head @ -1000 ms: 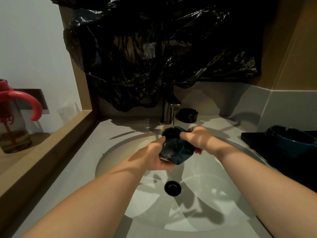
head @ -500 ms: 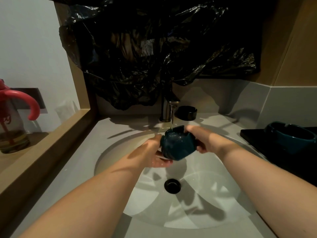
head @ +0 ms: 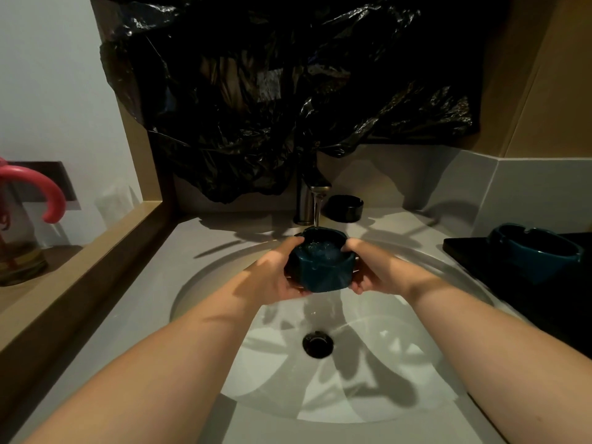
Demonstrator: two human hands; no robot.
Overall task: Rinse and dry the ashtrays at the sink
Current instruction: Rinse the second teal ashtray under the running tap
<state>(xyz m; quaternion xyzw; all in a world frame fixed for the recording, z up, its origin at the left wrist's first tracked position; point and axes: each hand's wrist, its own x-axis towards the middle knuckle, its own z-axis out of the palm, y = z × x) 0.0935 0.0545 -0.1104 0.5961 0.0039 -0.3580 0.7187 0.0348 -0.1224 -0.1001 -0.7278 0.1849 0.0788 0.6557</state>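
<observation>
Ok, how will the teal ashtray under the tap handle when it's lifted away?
Probably slippery: the teal ashtray is glossy and water pools in it. It looks thick-walled and rigid, so likely heavy for its size; both the left hand and right hand grip it. Likely chips if dropped into the sink.

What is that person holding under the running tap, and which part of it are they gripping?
A teal ashtray, held in both hands: the left hand grips its left side, the right hand its right side, with the thumbs up at the rim.
</observation>
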